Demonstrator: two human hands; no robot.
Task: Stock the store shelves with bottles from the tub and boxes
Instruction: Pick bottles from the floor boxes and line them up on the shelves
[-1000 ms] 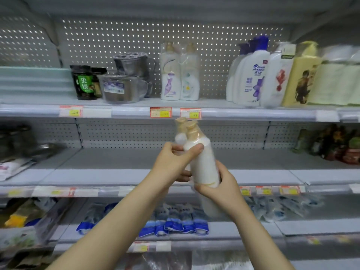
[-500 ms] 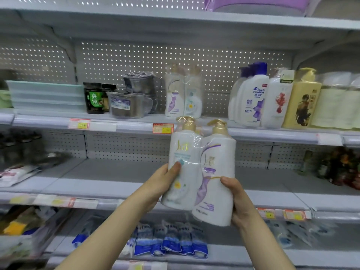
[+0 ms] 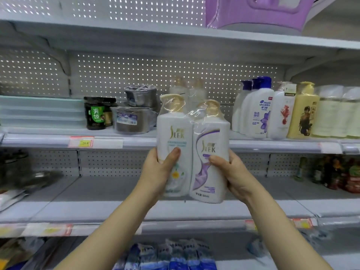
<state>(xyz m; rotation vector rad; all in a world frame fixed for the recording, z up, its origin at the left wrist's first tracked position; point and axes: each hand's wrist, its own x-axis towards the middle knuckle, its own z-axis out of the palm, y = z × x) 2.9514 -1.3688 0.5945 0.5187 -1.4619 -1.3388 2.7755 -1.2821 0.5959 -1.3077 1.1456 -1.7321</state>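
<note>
I hold a shrink-wrapped twin pack of white bottles (image 3: 191,137) with gold pump caps upright in front of the upper shelf (image 3: 253,146). My left hand (image 3: 159,168) grips the left bottle, thumb across its front. My right hand (image 3: 229,172) grips the right bottle, which has a purple swirl. Behind the pack, a matching twin pack (image 3: 187,88) stands on that shelf, mostly hidden.
On the upper shelf stand dark jars (image 3: 95,113) and steel pots (image 3: 132,121) to the left, with shampoo bottles (image 3: 259,110) and a yellow bottle (image 3: 303,112) to the right. The middle shelf (image 3: 116,191) lies below. Blue packets (image 3: 175,256) sit lowest. A purple tub (image 3: 259,12) is overhead.
I turned the twin pack from edge-on to label-forward and raised it from the middle shelf's height to the upper shelf's edge. The view tilted upward.
</note>
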